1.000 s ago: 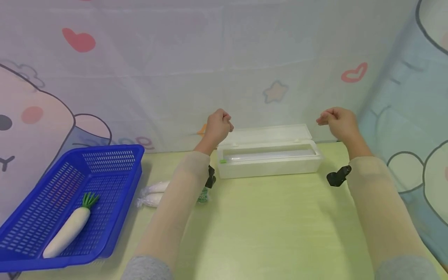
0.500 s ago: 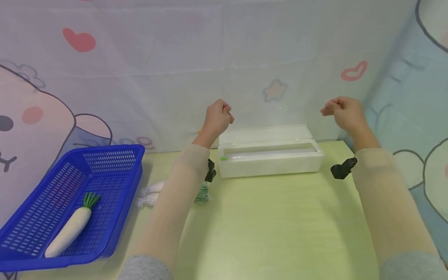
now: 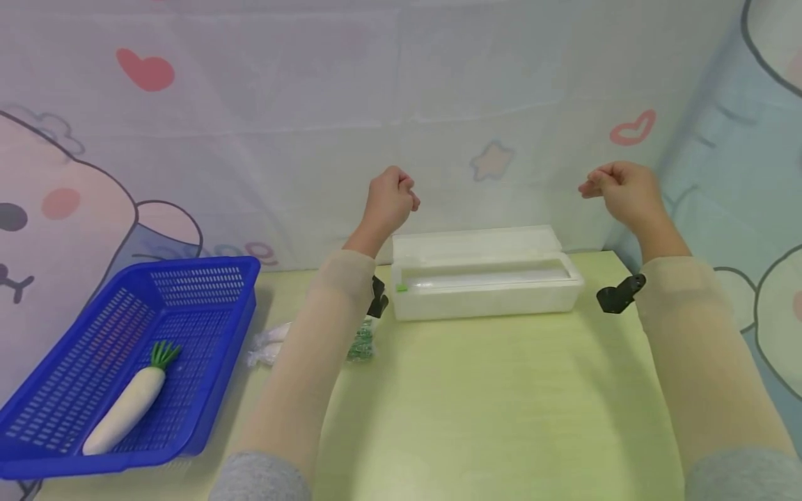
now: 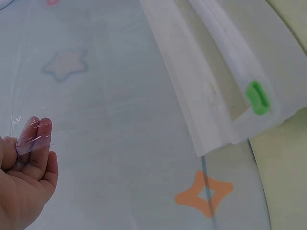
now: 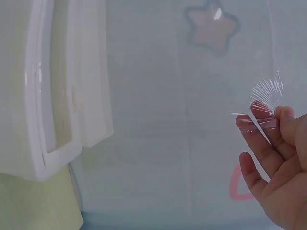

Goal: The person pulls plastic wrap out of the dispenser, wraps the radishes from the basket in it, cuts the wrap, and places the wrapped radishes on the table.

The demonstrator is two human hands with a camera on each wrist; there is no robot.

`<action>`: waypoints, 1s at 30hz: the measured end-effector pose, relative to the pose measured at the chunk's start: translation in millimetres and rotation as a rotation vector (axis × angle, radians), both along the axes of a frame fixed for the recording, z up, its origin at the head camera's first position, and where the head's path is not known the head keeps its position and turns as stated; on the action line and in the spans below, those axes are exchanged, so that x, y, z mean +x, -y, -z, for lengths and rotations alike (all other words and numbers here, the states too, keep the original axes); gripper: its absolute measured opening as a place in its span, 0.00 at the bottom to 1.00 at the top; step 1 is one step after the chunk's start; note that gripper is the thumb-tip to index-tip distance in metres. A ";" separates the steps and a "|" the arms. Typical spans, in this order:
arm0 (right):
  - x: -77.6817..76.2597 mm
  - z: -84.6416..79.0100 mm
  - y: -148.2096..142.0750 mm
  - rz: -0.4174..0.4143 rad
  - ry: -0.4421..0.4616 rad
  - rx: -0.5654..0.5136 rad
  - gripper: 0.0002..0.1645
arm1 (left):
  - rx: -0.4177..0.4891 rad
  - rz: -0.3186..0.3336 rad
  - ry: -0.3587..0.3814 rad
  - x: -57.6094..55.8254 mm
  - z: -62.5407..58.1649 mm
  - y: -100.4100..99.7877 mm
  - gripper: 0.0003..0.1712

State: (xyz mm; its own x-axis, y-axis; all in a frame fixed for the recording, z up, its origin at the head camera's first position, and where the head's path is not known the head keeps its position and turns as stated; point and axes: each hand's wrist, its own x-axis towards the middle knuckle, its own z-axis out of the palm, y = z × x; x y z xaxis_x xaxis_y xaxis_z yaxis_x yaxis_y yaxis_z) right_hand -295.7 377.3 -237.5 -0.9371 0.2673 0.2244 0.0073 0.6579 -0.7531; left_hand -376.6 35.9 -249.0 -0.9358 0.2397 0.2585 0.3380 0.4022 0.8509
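Note:
My left hand (image 3: pixel 388 202) pinches one corner of a clear sheet of cling film, with creases showing at the fingers (image 4: pixel 45 132) in the left wrist view. My right hand (image 3: pixel 629 195) pinches the other corner; there the cling film (image 5: pixel 268 93) fans into fine pleats by the thumb. Between the hands the sheet is nearly invisible. Below and between them stands a long white cling film dispenser (image 3: pixel 489 305), its lid (image 3: pixel 479 241) tipped back. A roll (image 3: pixel 489 279) lies inside, and a green slider (image 4: pixel 259 98) sits at the dispenser's left end.
A blue plastic basket (image 3: pixel 216 376) at the left holds a white radish (image 3: pixel 128 410) with green stalks. Film-wrapped radishes (image 3: pixel 269 348) lie beside it, partly hidden by my left forearm. A printed cloth (image 3: pixel 282 160) hangs behind the green tabletop (image 3: pixel 501 403).
Both hands have risen, and the right one has drifted slightly to the right, widening the gap. The film stays pinched at both ends.

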 end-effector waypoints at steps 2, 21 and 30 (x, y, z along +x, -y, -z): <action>0.8 -0.6 -0.2 0.001 0.001 0.004 0.25 | -0.003 0.001 0.001 0.5 -0.7 -0.2 0.14; 2.3 -21.4 -1.8 -0.005 -0.033 -0.052 0.18 | -0.016 -0.018 -0.085 7.8 -21.8 1.5 0.11; 1.4 -29.0 -2.8 -0.015 -0.048 -0.119 0.13 | -0.001 -0.014 -0.106 9.9 -29.2 2.8 0.12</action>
